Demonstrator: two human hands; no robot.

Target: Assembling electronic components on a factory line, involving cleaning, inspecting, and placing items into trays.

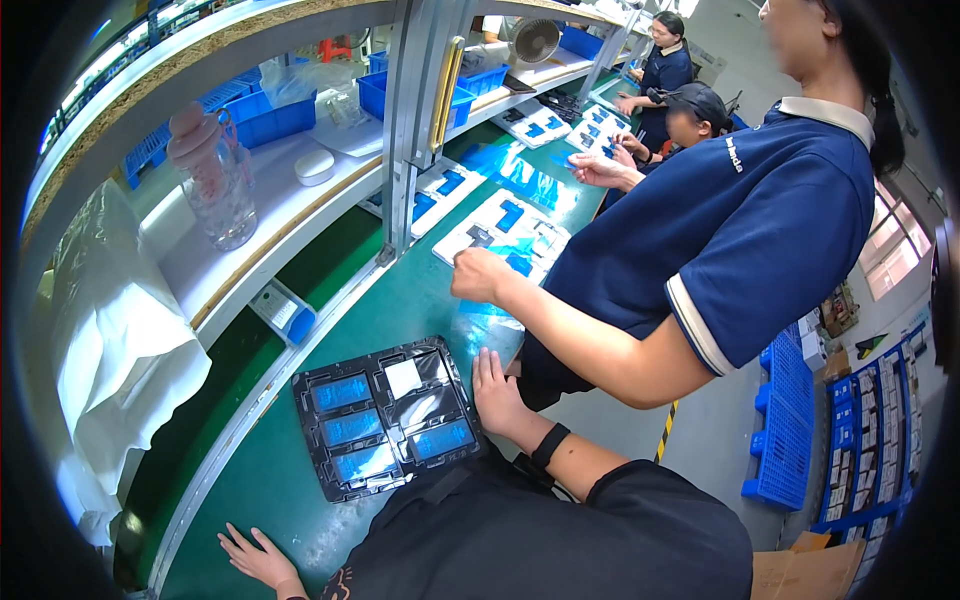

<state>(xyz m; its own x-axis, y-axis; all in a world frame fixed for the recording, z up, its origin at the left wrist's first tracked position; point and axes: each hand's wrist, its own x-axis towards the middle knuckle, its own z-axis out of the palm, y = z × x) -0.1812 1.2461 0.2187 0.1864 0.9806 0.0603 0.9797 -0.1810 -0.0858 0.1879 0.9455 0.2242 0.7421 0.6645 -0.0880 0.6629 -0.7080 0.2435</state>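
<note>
A black plastic tray [378,425] with moulded compartments lies tilted on the green tabletop. Several flat rectangular pieces [351,428] with a blue film-like shine sit in its compartments, and a white square piece [403,378] rests near its far middle. Beside the tray's right edge, my right hand [503,400] has its fingers stretched out, a dark band around the wrist; whether it touches the tray I cannot tell. My left hand [262,562] is spread on the tabletop, apart from the tray's near left corner, and holds nothing.
At my right stands a co-worker in a navy shirt [720,240], a fist over the bench near white trays with blue pieces [500,235]. Left, a shelf carries a clear bottle [212,185] and blue bins [265,118]. A metal post [402,190] rises beyond the tray; white sheeting [125,350] hangs left.
</note>
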